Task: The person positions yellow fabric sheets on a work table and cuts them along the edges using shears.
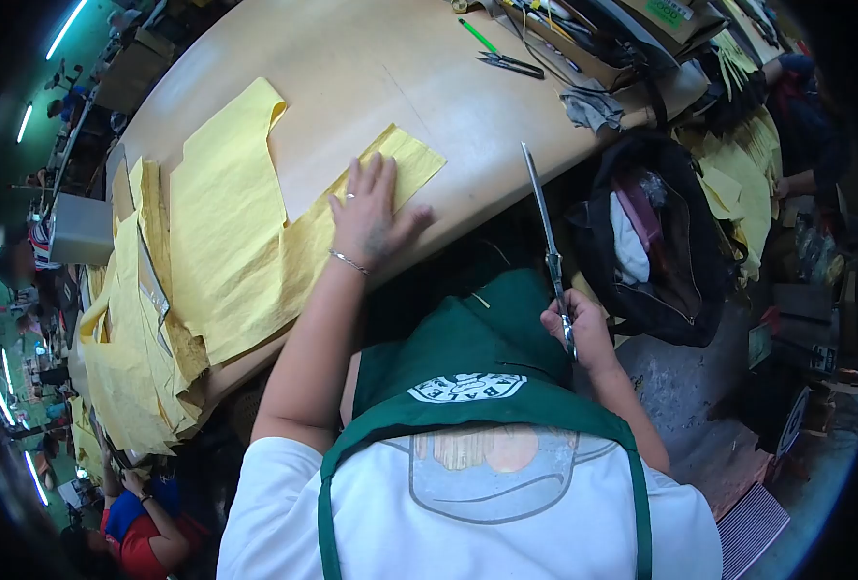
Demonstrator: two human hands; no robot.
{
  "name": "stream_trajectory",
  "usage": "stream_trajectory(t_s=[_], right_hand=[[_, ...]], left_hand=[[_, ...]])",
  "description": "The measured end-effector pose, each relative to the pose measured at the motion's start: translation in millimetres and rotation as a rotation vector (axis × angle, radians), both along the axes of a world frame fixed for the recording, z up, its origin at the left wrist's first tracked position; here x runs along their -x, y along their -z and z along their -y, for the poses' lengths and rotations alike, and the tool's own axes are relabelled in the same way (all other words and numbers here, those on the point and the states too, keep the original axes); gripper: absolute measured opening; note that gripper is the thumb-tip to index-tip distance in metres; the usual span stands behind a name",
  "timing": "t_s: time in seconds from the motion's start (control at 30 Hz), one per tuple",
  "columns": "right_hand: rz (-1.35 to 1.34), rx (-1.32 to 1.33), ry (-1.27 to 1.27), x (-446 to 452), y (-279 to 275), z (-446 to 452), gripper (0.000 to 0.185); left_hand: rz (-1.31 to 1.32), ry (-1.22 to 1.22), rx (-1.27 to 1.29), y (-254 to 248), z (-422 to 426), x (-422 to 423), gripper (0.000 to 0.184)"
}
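A large piece of yellow leather-like sheet (226,222) lies on the table, with a narrower strip running out to the right. My left hand (366,208) presses flat on that strip, fingers spread. In my right hand (581,327), beside the table edge, is a pair of long metal scissors (542,213). The blades point away from me, apart from the yellow sheet, and look closed. Whether the sheet is leather or stiff fabric I cannot tell.
More yellow sheets (134,358) pile at the left edge of the table (371,58). Small thread snips (511,66) and a green pen (478,36) lie at the far side, near a grey cloth (591,106). An open black bag (675,242) hangs at right. Other people work nearby.
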State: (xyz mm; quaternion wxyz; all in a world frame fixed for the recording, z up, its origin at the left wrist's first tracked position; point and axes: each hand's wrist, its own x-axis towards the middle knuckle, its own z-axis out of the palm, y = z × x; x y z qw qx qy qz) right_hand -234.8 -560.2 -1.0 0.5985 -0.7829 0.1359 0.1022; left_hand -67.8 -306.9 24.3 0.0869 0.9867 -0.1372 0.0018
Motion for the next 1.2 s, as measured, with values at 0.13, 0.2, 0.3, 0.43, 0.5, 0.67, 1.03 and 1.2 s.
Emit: stream_trajectory(t_s=[0.13,0.2,0.3,0.43,0.5,0.67,1.03,1.2], right_hand=[[-0.013,0.018,-0.101,0,9,4,0.037],[-0.033,0.062,-0.184,-4,8,5,0.042],[-0.099,0.115,-0.313,-10,-2,3,0.049],[-0.210,0.094,-0.355,-11,-6,-5,0.054],[-0.252,0.065,-0.352,-11,-8,-5,0.057],[-0.309,0.031,-0.355,-9,-22,0,0.062],[-0.344,-0.035,-0.360,-17,-26,-10,0.065],[-0.318,-0.069,-0.341,-25,-24,-17,0.065]], left_hand=[[-0.079,0.149,-0.022,-4,3,17,0.087],[-0.117,0.230,0.000,-9,1,30,0.085],[-0.131,0.273,0.034,-6,0,41,0.072],[-0.156,0.239,0.117,1,-4,43,0.059],[-0.163,0.195,0.170,2,-5,41,0.058],[-0.098,0.095,0.117,1,8,35,0.057],[-0.025,0.162,0.013,4,10,38,0.052],[-0.026,0.160,-0.005,2,11,38,0.053]])
